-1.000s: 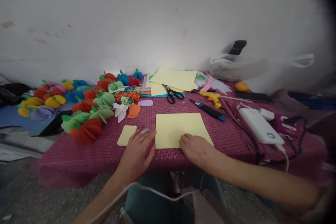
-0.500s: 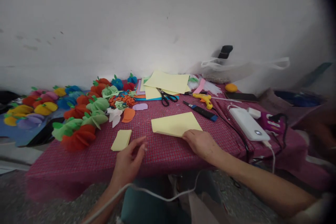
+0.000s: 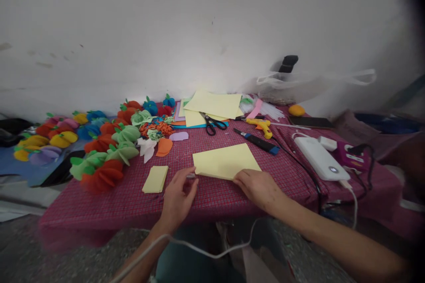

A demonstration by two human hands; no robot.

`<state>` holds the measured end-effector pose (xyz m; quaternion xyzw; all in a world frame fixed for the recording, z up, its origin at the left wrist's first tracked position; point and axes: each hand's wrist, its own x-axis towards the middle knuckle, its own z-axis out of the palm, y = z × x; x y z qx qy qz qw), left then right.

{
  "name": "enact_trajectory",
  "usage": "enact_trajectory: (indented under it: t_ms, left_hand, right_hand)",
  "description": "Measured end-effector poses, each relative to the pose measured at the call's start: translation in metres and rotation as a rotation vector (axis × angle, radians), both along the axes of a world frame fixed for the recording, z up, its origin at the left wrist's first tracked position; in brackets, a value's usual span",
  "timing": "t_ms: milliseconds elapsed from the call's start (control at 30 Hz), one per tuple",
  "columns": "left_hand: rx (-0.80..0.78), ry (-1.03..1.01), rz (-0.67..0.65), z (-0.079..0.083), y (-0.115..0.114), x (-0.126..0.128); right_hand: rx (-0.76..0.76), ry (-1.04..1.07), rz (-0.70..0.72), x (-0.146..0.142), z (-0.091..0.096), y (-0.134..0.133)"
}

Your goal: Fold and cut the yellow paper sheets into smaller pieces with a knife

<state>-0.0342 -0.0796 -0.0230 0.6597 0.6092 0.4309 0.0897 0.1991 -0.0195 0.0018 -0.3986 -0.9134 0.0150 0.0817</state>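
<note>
A folded pale yellow sheet of paper (image 3: 226, 159) lies on the red checked tablecloth in front of me. My right hand (image 3: 257, 185) grips its near edge toward the right, fingertips on top. At the sheet's near left corner is my left hand (image 3: 181, 192), curved, with thumb and fingers apart; the fingertips are at the corner or just touching it. Left of that hand lies a small stack of cut yellow paper pieces (image 3: 155, 179). Beyond the sheet are black-handled scissors (image 3: 212, 124), a blue-and-black box cutter (image 3: 257, 141) and a yellow glue gun (image 3: 260, 126).
Colourful paper pumpkins (image 3: 102, 176) crowd the left side. More paper sheets (image 3: 212, 104) are piled by the wall. A white power bank (image 3: 320, 159), a purple power adapter (image 3: 353, 157) and cables are on the right. A white cable (image 3: 212, 255) hangs across my lap.
My left hand has moved right, from beside the small stack to the folded sheet's near left corner. My right hand stays on the near edge. The view has shifted slightly.
</note>
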Motion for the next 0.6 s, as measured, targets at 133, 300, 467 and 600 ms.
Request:
enact_trajectory:
  t_ms: [133,300,467,600]
  left_hand:
    - [0.094,0.139,-0.043,-0.006,-0.008,-0.004]
    - [0.103,0.247,-0.080,-0.014,-0.019,-0.009]
    - [0.097,0.346,-0.123,-0.017,-0.025,-0.010]
    - [0.093,0.391,-0.120,-0.021,-0.029,-0.013]
  right_hand:
    - [0.021,-0.012,0.014,-0.001,-0.002,-0.004]
    - [0.060,-0.039,0.065,-0.004,-0.005,-0.009]
    - [0.034,-0.037,0.165,-0.006,-0.005,-0.007]
    - [-0.046,0.013,0.296,-0.004,-0.004,-0.003]
